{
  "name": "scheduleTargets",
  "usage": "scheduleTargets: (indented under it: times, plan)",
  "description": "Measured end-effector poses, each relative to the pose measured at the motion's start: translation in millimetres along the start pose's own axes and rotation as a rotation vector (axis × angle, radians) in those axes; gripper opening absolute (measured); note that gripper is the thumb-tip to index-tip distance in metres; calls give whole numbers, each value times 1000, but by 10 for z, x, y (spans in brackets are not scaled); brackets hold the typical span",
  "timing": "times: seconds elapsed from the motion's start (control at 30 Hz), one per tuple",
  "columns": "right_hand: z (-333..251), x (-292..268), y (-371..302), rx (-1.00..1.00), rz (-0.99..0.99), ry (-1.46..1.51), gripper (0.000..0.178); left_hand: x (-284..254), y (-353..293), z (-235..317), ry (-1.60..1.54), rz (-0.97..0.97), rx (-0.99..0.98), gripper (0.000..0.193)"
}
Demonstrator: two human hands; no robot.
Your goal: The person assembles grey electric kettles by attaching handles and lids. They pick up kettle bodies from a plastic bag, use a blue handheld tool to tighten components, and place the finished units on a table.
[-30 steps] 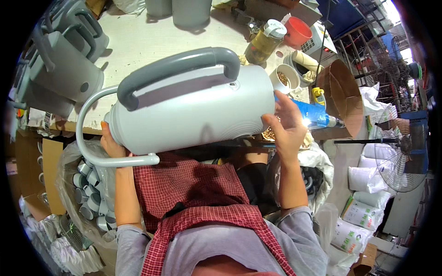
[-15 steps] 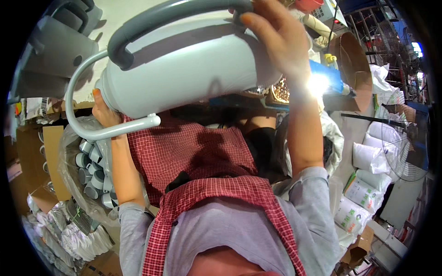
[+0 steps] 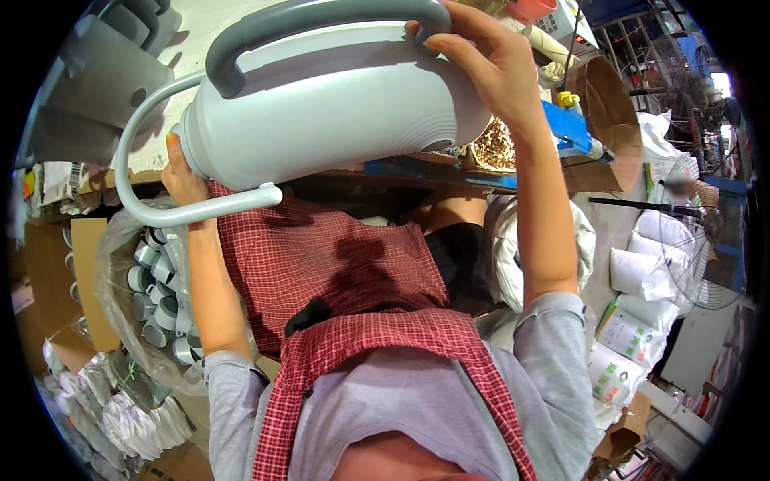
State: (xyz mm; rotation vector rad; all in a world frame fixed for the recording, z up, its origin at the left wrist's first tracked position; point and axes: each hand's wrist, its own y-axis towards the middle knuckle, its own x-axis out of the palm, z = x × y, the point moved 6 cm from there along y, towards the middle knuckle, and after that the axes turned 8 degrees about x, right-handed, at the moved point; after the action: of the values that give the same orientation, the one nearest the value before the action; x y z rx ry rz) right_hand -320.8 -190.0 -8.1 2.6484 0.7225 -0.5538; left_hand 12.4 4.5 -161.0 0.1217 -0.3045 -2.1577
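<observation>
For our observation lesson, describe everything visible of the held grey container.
The plastic-looking, pale grey cylindrical container is held sideways at the worktable. An arched dark handle tops it; a pale curved bar loops around its left end; ridges mark its right. The left hand touches its left end; the right hand pinches the handle's right end.
</observation>
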Motion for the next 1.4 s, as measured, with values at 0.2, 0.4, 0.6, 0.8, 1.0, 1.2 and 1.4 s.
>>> scheduleTargets:
  times: [0.2, 0.4, 0.6, 0.8, 1.0, 1.2, 1.4]
  plan:
    - [-287, 11, -45, -183, 35, -266, 32, 21, 11, 127, -9, 8, -29, 55]
    - [119, -48, -35, -210, 140, -235, 29, -148, 103, -272, 114, 92, 50, 51]
    - [247, -28, 25, -175, 114, -158, 34, 416, 31, -428, 239, -59, 147, 50]
    - [155, -21, -50, -177, 130, -149, 39, 735, -240, 47, 238, -172, 275, 50]
    - [662, -36, -105, -108, 251, -278, 42, 1302, -945, 84, 105, -418, 210, 49]
    - [820, -1504, -2376, -226, 643, -428, 49, 1332, -1437, 377, 57, -486, 192, 49]
    - [1818, -3699, -7452, 1210, 934, -1124, 34, 1714, -2204, 342, 24, -594, 84, 48]
